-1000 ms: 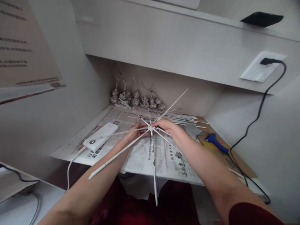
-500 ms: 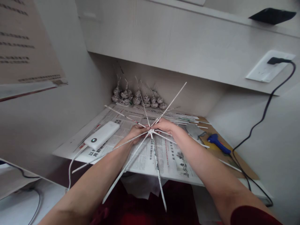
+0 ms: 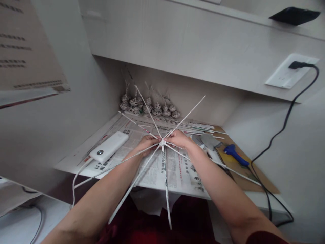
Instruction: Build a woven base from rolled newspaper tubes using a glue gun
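Between my two hands is a star of rolled paper sticks (image 3: 163, 142), its long white spokes fanning out in several directions from a woven centre. My left hand (image 3: 148, 143) pinches it just left of the centre, fingers closed around the base of the spokes. On the other side my right hand (image 3: 178, 138) grips it close to the centre, thumb and fingers pressed together. Both hands hover over the newspaper (image 3: 172, 176). The near spokes reach down past the table's front edge. Part of the right-hand spokes is hidden behind my right hand and forearm.
Several woven gourd-shaped pieces (image 3: 157, 109) line the back wall. Loose paper sticks (image 3: 203, 128) lie behind my right hand. A white power bank (image 3: 109, 146) with a cable sits at left. At right, a blue glue gun (image 3: 236, 155) lies on cardboard (image 3: 264, 181), near a black cord (image 3: 279, 135).
The star has turned slightly in my hands: the far spoke now leans further left, and the nearest one points more straight down. Both hands keep their hold near the centre.
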Tool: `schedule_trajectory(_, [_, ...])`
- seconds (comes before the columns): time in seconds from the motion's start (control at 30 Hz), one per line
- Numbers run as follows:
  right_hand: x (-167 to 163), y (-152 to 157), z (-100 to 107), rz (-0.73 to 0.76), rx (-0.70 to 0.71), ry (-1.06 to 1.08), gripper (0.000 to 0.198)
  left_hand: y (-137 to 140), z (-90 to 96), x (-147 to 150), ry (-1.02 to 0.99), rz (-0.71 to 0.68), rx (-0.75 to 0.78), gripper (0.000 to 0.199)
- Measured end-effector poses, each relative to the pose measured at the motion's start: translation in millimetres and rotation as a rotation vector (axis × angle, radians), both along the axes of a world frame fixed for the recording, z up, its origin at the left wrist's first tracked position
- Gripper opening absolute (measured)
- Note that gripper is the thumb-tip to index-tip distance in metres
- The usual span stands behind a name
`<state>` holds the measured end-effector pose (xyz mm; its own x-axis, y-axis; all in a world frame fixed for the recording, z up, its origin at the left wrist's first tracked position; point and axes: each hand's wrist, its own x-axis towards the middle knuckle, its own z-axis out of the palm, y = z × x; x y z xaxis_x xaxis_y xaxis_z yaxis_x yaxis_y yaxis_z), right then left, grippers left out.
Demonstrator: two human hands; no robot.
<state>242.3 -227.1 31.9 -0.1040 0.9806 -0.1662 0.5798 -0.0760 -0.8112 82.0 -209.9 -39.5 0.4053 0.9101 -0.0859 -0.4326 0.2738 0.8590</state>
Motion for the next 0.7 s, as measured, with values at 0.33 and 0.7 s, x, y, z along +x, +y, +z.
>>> schedule_trajectory(0.33, [3.5,1.0,-19.3,-0.043,0.146,-0.161,0.025,-2.6,0.5,0.5,0.064,0.008,0.04,0.031])
schedule_trajectory(0.7, [-1.2,-3.4,-38.1,-0.171,0.423,-0.202,0.025,-1.2,-5.4,2.8,0.096,0.108,0.105,0.028])
